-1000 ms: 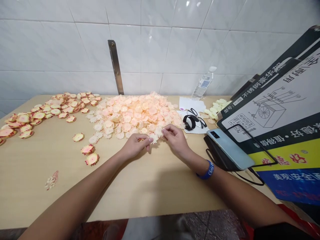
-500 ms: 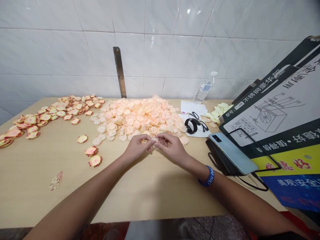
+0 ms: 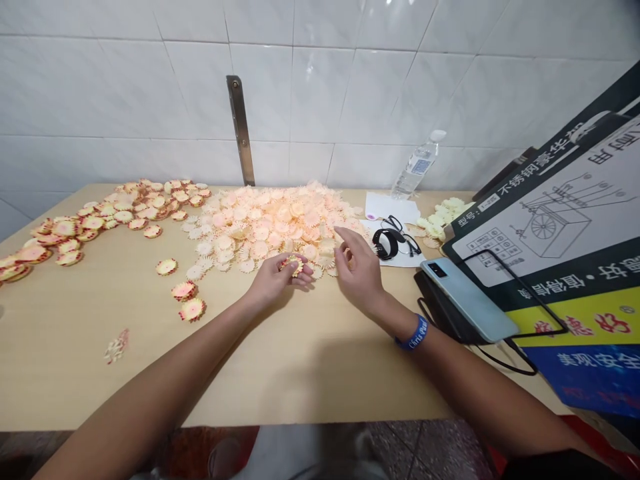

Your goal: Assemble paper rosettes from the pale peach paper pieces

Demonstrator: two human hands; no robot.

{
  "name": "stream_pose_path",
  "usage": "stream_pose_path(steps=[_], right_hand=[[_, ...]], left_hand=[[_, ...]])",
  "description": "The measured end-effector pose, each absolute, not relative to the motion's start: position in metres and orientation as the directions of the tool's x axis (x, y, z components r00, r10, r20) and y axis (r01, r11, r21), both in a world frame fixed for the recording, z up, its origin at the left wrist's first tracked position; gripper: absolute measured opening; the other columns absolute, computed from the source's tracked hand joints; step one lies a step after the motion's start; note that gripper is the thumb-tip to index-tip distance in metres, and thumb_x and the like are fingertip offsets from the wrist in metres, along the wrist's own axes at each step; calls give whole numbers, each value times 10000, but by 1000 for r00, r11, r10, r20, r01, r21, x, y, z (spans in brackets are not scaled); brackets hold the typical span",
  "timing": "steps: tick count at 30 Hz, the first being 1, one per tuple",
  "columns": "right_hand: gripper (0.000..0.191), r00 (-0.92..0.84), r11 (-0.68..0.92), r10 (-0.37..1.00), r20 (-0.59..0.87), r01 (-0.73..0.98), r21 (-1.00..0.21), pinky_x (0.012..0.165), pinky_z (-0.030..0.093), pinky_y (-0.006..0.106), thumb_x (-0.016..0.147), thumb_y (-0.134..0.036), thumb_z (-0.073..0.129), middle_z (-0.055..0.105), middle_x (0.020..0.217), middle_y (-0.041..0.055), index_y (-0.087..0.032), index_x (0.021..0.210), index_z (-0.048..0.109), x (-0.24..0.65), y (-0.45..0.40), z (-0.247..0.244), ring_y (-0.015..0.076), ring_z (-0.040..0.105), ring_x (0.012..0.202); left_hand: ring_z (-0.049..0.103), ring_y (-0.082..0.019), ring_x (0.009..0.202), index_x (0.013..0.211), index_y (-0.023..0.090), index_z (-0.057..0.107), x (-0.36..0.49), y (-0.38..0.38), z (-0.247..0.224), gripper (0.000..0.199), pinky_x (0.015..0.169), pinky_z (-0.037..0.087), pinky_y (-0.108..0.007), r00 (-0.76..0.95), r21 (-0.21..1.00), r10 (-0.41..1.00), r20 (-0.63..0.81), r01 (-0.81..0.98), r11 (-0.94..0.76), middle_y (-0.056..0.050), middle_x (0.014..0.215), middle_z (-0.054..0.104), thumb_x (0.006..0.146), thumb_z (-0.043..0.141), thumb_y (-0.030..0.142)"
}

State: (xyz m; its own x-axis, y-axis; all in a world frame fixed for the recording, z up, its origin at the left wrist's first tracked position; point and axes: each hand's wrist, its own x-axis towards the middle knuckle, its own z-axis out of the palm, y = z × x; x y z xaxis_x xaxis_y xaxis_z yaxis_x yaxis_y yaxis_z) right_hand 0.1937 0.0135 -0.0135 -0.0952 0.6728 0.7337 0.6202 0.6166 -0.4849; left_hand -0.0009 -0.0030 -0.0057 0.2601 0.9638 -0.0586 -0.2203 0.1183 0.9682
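My left hand (image 3: 275,283) grips a small flower-shaped disc (image 3: 294,267), yellowish with a dark red edge, between thumb and fingers. A hand's width to the right, my right hand (image 3: 361,272) reaches over the right side of a heap of pale pink flower discs (image 3: 280,213). Its index finger stretches forward, apart from the thumb, and nothing shows in it. Left of my left hand lie loose red-edged flower discs (image 3: 193,309), and a long pile of more such discs (image 3: 125,212) runs along the table's left side.
On the right are glasses (image 3: 413,245), a black band (image 3: 385,245), white paper (image 3: 395,208), a clear bottle (image 3: 417,167) and pale yellow-green discs (image 3: 445,217). A phone (image 3: 467,300) leans by a large printed box (image 3: 550,233). Small scraps (image 3: 117,347) lie front left.
My hands were together at a disc; now they are apart. My right hand has moved right and forward to the heap, while the left keeps the disc. The view has tilted slightly.
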Motion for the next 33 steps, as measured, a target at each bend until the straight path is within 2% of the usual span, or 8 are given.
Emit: stream_pose_path(steps=[3, 9, 12, 15, 21, 24, 28, 33], right_hand=[[393, -167, 691, 591, 789, 610, -388, 968, 513, 459, 937, -169, 448, 614, 1288, 124, -238, 1314, 537, 189, 8, -17, 257, 584, 1184], [282, -410, 853, 478, 776, 428, -299, 777, 557, 332, 917, -222, 575, 709, 960, 75, -221, 1199, 583, 177, -7, -19, 192, 667, 874], [305, -385, 811, 560, 734, 435, -390, 714, 533, 308, 910, -287, 604, 689, 944, 74, -212, 1204, 574, 171, -13, -18, 179, 638, 824], [166, -324, 760, 638, 698, 412, -503, 685, 505, 298, 927, -275, 565, 668, 890, 62, -214, 1066, 632, 169, -13, -17, 170, 613, 794], [147, -211, 536, 844, 493, 315, -784, 614, 438, 276, 878, -279, 582, 611, 754, 26, -197, 760, 615, 171, -9, -16, 150, 555, 698], [165, -167, 392, 917, 363, 199, -898, 615, 438, 266, 841, -318, 598, 593, 718, 8, -189, 738, 590, 172, -6, -18, 139, 546, 678], [168, -130, 335, 939, 319, 140, -932, 618, 444, 270, 836, -338, 604, 597, 713, 4, -189, 760, 584, 172, -6, -19, 142, 565, 671], [119, -89, 498, 862, 499, 328, -802, 583, 392, 265, 858, -250, 581, 574, 733, 5, -199, 750, 581, 171, -11, -19, 129, 507, 645]], left_hand=[[641, -153, 582, 814, 108, 628, 0, -5, -5, 468, 597, 535, -297, 278, 976, 957, -83, -173, 134, -73, 699, 676, 674, 764, 533], [447, -80, 362, 569, 156, 525, -1, -9, -2, 519, 441, 377, -223, 261, 995, 964, -61, 97, 36, 25, 408, 483, 810, 574, 613], [389, -68, 339, 537, 170, 481, -2, -10, -3, 572, 419, 316, -219, 259, 984, 965, -31, 179, -17, 45, 381, 420, 835, 498, 658], [378, -70, 342, 510, 175, 459, -3, -10, -3, 622, 417, 293, -224, 309, 975, 951, -13, 215, -57, 38, 373, 409, 828, 454, 709], [423, -101, 397, 545, 194, 449, 1, -12, -2, 635, 451, 347, -253, 366, 996, 931, 5, 83, -38, 8, 416, 449, 844, 366, 748], [503, -111, 461, 660, 194, 446, 5, -12, -4, 503, 497, 413, -255, 364, 998, 931, 10, -64, 14, 4, 511, 537, 848, 496, 658], [609, -133, 522, 1040, 176, 476, 7, -13, -6, 424, 570, 501, -282, 341, 991, 940, 1, -126, 45, 5, 647, 636, 831, 614, 519], [660, -138, 569, 1085, 214, 440, 6, -15, -2, 308, 620, 550, -283, 173, 999, 984, 42, -41, -36, 65, 627, 580, 853, 598, 340]])
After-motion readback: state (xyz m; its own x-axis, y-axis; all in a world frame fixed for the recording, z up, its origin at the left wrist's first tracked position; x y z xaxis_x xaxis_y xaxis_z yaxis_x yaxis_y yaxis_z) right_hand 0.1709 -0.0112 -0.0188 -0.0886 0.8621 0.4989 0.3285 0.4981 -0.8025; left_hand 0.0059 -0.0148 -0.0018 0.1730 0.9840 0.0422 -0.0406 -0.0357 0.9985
